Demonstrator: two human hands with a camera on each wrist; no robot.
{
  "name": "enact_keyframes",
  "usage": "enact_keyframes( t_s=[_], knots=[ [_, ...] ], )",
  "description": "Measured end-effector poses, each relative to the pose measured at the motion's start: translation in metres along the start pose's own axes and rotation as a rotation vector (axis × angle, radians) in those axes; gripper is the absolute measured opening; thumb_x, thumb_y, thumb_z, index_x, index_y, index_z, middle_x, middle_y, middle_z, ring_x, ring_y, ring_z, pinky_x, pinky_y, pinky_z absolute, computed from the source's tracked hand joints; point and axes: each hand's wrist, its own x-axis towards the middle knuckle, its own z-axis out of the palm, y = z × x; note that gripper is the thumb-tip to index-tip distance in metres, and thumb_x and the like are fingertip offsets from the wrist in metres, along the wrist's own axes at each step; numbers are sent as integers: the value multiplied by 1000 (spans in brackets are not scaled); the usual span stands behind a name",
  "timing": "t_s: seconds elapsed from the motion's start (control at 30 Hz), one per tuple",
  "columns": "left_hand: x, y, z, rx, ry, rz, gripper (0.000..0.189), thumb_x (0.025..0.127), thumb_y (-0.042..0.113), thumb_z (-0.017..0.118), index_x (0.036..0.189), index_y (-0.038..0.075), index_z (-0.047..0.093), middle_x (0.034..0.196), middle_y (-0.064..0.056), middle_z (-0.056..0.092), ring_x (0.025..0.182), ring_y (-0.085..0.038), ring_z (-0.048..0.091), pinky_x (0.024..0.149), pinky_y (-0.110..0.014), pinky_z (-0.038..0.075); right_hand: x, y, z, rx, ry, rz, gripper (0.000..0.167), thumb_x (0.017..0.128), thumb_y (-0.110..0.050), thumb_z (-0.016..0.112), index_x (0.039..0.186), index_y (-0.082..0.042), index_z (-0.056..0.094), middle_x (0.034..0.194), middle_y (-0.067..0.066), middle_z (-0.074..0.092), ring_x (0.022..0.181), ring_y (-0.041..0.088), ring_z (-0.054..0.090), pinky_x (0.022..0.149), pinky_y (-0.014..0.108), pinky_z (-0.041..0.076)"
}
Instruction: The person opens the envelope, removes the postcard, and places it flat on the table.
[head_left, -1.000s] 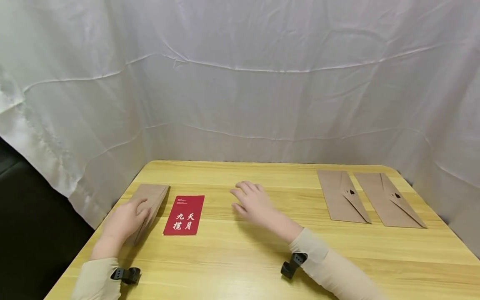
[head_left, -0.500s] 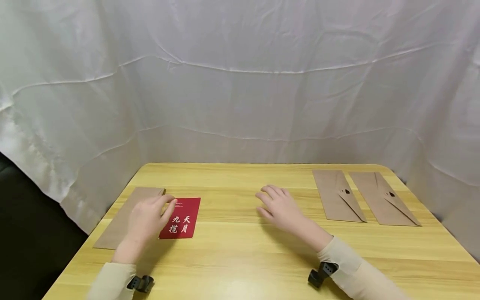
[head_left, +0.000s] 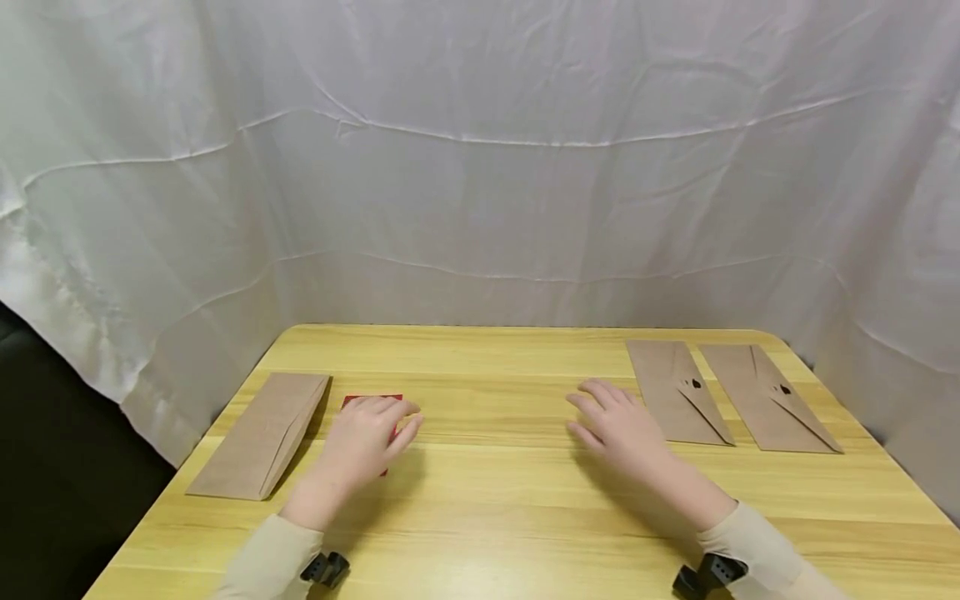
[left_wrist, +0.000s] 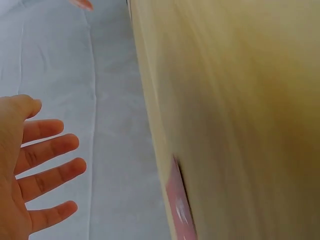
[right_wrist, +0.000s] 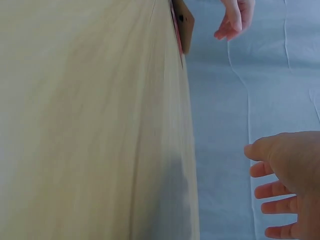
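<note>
Over the red card point(head_left: 373, 401) hovers my left hand point(head_left: 365, 442), hiding most of it in the head view. Spread fingers point(left_wrist: 47, 152) with nothing between them show in the left wrist view, apart from the red card point(left_wrist: 180, 205) on the table. To the left lies a brown paper envelope point(head_left: 258, 437), its flap edge slightly raised. My right hand point(head_left: 622, 429) is held above the table, just left of a brown envelope point(head_left: 663, 392) with a dark mark. In the right wrist view the right hand point(right_wrist: 285, 185) has parted fingers and holds nothing.
Another brown envelope point(head_left: 761, 400) with a dark mark lies flat at the far right. Both right envelopes sit side by side near the table's back right corner. A pale curtain point(head_left: 480, 208) hangs behind the wooden table point(head_left: 495, 517).
My left hand has come off the left envelope and moved right, over the red card. My right hand has moved right, towards the two right envelopes. The left envelope now lies fully visible.
</note>
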Motion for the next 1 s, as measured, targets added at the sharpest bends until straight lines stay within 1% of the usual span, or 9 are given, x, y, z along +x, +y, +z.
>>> enact_keyframes(
  t_s=[0.13,0.2,0.33,0.43,0.5,0.63,0.73,0.87,1.0],
  knots=[
    [13,16,3,-23,-33,26,17,88,32,70,98,18,74,94,3,76,90,-20,71,87,-43,55,-14,15,-8,7,-5,50,42,90,-28,68,126,-8,62,127,17,59,118,37,57,92,59,48],
    [19,23,6,-31,-37,41,18,87,33,71,98,19,74,94,4,76,90,-19,71,88,-43,55,-21,22,-13,21,-4,72,41,90,-25,68,126,-7,62,127,19,59,116,39,57,91,59,47],
    [31,34,11,-43,-46,74,18,87,35,71,99,21,73,95,5,75,92,-18,71,90,-43,54,-35,37,-18,30,-3,114,40,90,-22,67,125,-4,61,126,21,59,116,42,55,96,61,43],
    [38,42,16,-58,-71,86,20,88,36,69,101,21,73,98,6,75,95,-18,70,92,-43,53,-45,49,-21,24,1,138,40,90,-23,67,125,-5,61,126,20,59,118,41,53,97,62,41],
    [42,47,19,-64,-101,87,22,90,38,67,104,22,72,101,6,75,98,-18,69,93,-42,52,-49,58,-22,28,13,134,40,89,-21,68,125,-4,60,125,19,59,117,41,54,97,62,41],
    [53,58,25,-60,-172,106,28,94,41,61,112,22,70,110,7,73,107,-17,67,99,-42,50,-53,82,-22,24,28,73,43,86,-18,72,124,0,61,124,21,59,115,44,55,95,61,43],
    [63,66,30,-67,-215,139,30,96,42,58,115,22,69,115,6,71,112,-17,64,102,-42,48,-54,101,-23,0,-19,60,47,87,-20,70,127,3,60,130,23,59,121,45,53,98,60,43],
    [78,79,38,-91,-250,193,31,97,42,56,119,22,67,122,4,68,120,-19,59,106,-44,45,-61,122,-26,-9,-123,110,53,92,-26,66,134,4,54,137,27,53,127,47,48,101,62,40],
    [92,93,46,-105,-293,227,36,98,44,53,125,23,64,135,1,61,131,-21,52,110,-48,41,-67,136,-29,15,-200,167,58,94,-32,63,138,4,51,141,28,49,129,49,45,102,63,38]
  ],
)
